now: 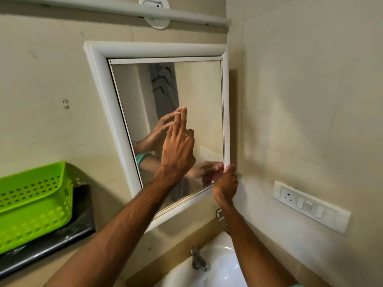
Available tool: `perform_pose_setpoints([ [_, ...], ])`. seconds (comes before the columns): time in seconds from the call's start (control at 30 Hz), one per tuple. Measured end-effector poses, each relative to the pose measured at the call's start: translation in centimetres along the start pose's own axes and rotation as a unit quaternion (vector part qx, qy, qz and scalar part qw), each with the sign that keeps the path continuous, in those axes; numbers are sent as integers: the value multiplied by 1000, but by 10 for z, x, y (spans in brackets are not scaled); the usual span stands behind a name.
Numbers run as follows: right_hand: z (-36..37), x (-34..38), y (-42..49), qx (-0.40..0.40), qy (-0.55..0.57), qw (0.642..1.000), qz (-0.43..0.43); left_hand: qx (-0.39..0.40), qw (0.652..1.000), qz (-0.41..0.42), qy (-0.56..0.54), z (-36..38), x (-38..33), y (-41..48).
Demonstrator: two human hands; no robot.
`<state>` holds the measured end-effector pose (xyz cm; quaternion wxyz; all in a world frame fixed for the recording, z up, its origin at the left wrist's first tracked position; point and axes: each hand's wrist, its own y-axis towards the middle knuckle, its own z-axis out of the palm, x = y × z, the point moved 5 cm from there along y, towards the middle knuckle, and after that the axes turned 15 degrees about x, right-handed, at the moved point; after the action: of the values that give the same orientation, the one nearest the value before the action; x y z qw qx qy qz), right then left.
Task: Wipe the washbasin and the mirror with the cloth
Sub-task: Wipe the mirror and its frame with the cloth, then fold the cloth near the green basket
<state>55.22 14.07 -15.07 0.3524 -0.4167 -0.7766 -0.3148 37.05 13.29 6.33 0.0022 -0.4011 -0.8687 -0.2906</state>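
Observation:
A white-framed mirror [199,96] hangs on the beige wall. My left hand [178,146] is raised flat against the glass, fingers straight and close together, holding nothing. My right hand [226,184] is at the mirror's lower right corner, closed on a small red-and-white patterned cloth [229,168] pressed to the frame there. Only a bit of the cloth shows above the fingers. The white washbasin [223,264] sits below, with a metal tap [198,258] at its back edge.
A green plastic basket [35,204] stands on a black shelf [51,247] at the left. A white switch and socket panel [310,206] is on the right wall. A white pipe [124,10] runs above the mirror.

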Motion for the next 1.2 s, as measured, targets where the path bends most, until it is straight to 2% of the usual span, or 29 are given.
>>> perform_pose_setpoints([
  [0.17, 19, -6, -28, 19, -3, 1000, -19, -4, 1000, -3, -1, 6, -1, -4],
  [0.4, 2, 10, -44, 57, 64, 996, 33, 27, 998, -12, -54, 5, 1, -30],
  [0.53, 20, 33, -100, 165, 108, 980, -41, 47, 995, -15, -92, 18, 1, -61],
  [0.7, 6, 63, -142, 306, 103, 937, -133, 45, 988, -24, -146, 20, 13, -111],
  [0.77, -7, 71, -151, 323, 86, 929, -158, 42, 982, -30, -183, 13, 24, -133],
  [0.87, -33, 86, -170, 320, 139, 917, -193, 37, 967, -62, -245, -1, 41, -170],
  [1.07, -78, 129, -209, 366, 376, 825, -209, 33, 931, -150, -330, -14, 83, -226],
  [1.13, -89, 149, -220, 372, 438, 791, -208, 38, 916, -137, -375, -27, 93, -237],
  [1.2, -95, 167, -228, 379, 488, 761, -202, 40, 914, -91, -394, -44, 99, -245],
])
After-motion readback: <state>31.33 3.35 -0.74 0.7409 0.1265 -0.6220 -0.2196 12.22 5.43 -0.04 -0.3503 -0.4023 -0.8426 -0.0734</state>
